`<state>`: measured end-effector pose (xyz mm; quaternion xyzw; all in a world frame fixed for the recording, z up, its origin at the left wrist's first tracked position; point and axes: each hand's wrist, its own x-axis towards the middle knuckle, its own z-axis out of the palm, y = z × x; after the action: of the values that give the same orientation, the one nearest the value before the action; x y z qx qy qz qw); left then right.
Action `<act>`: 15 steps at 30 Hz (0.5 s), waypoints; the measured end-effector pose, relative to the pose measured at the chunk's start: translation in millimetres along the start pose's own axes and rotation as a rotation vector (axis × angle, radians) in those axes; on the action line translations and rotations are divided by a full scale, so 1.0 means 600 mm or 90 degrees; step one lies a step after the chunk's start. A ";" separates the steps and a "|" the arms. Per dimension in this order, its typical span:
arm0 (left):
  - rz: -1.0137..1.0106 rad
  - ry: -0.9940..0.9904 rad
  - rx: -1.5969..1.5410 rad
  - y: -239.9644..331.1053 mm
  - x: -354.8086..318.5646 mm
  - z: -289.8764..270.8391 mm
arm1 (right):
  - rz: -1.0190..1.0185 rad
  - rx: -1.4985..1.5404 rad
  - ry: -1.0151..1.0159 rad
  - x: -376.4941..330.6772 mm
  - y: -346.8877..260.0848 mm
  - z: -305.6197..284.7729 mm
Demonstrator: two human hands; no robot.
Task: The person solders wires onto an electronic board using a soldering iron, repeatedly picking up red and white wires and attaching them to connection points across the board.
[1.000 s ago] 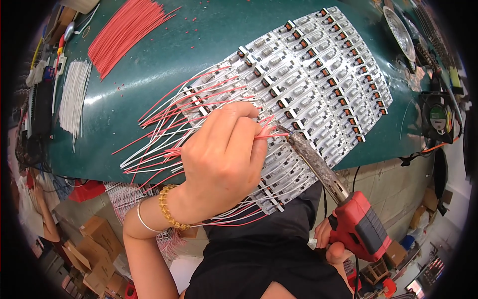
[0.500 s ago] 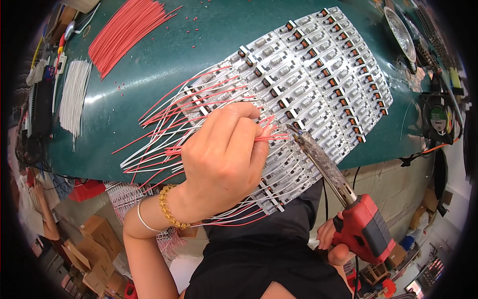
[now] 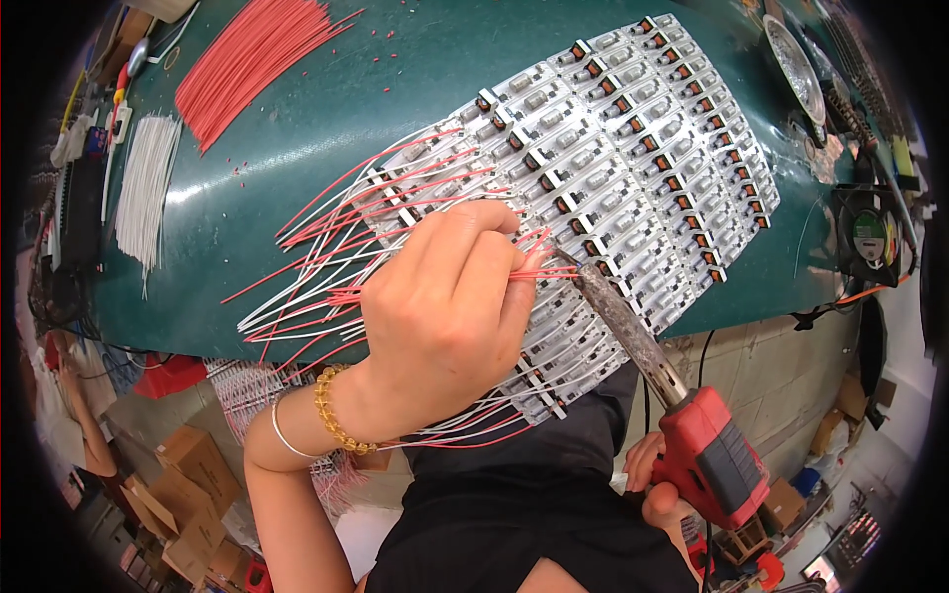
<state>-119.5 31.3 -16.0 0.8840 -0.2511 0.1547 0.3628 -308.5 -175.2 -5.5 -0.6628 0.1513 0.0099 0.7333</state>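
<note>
Head view shows a panel of small white circuit boards (image 3: 633,168) lying across the green mat (image 3: 326,128), running from the centre toward 2 o'clock. Each board carries a clear tube-shaped part and a small orange-and-black component. Thin red and white wires (image 3: 326,287) fan off the panel's lower-left end toward 8 o'clock.

Much of that wired end is covered by the left hand (image 3: 445,316), so the joints beneath it cannot be made out. The right hand (image 3: 657,484) is largely hidden behind the red handle of the soldering iron (image 3: 643,346) at 5 o'clock; only a few fingers show.

Left-hand fingers are pressed together, pinching a red wire (image 3: 544,275) whose end points at the iron's tip on the panel's near edge. Right-hand fingers are curled around the iron's handle, its dark barrel slanting up toward 11 o'clock.

Loose red wires (image 3: 247,59) lie at 11 o'clock, a white bundle (image 3: 143,193) at 9 o'clock.
</note>
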 end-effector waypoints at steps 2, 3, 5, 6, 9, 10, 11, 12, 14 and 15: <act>0.012 0.005 0.004 -0.001 -0.001 0.001 | -0.025 -0.034 0.003 -0.006 0.002 0.002; 0.022 0.009 0.011 -0.002 -0.001 0.002 | -0.050 -0.066 0.004 -0.009 0.005 0.001; 0.031 0.013 0.010 -0.003 0.000 0.005 | -0.072 -0.081 0.012 -0.015 0.011 -0.002; 0.040 0.017 0.009 -0.002 0.001 0.007 | -0.094 -0.098 0.022 -0.017 0.015 -0.005; 0.031 0.022 0.019 -0.005 -0.004 -0.002 | -0.113 -0.116 -0.041 -0.014 0.023 -0.017; 0.026 0.026 0.021 -0.008 -0.008 -0.006 | -0.113 -0.118 -0.047 -0.012 0.022 -0.011; 0.029 0.021 0.018 -0.006 -0.005 -0.003 | -0.112 -0.075 -0.029 -0.013 0.023 -0.007; 0.032 0.016 0.014 -0.004 -0.002 0.001 | -0.111 -0.033 -0.011 -0.014 0.023 -0.006; 0.031 0.009 0.012 -0.001 0.001 0.006 | -0.107 -0.035 -0.004 -0.019 0.030 -0.017; 0.027 0.005 0.012 0.001 0.003 0.007 | -0.103 -0.039 -0.001 -0.019 0.032 -0.021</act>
<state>-117.7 27.5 -17.7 0.8813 -0.2664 0.1684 0.3520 -326.1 -183.2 -22.5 -0.6947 0.0965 -0.0443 0.7114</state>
